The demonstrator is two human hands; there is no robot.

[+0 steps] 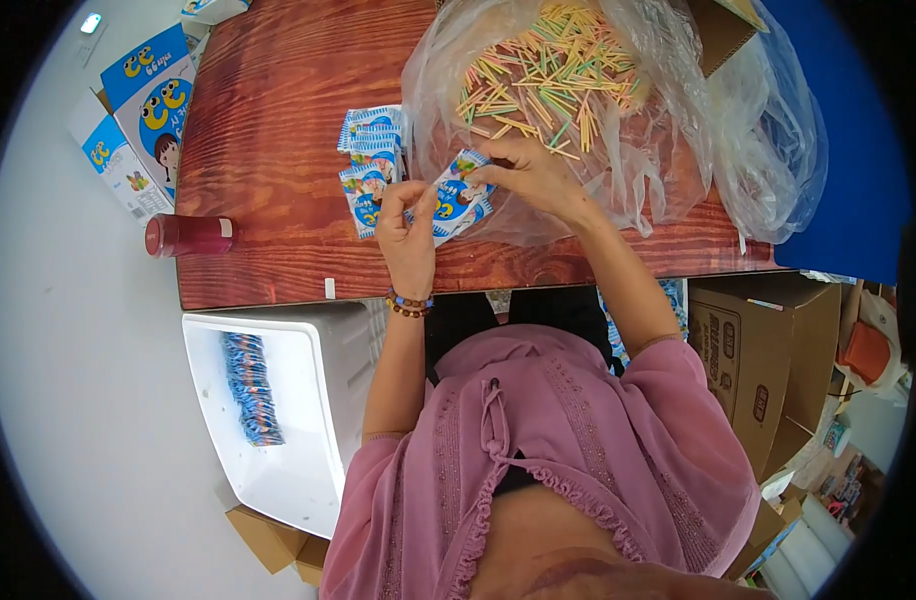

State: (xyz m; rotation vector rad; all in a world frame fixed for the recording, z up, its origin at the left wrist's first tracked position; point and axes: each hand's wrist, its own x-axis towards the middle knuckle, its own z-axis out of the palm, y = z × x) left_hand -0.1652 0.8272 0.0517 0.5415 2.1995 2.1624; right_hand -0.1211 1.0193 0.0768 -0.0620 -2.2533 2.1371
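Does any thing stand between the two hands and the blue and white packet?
Nothing visible does. The left hand pinches the packet at its left edge, and the right hand holds its upper right part. The clear plastic bag lies behind and to the right.

The packet [452, 208] I pinch is glossy plastic; my surface [278, 150] looks like polished, grained wood, the bag [633, 182] clear, crinkled plastic, my blouse [578, 440] thin cloth, the carton [743, 375] matt cardboard.
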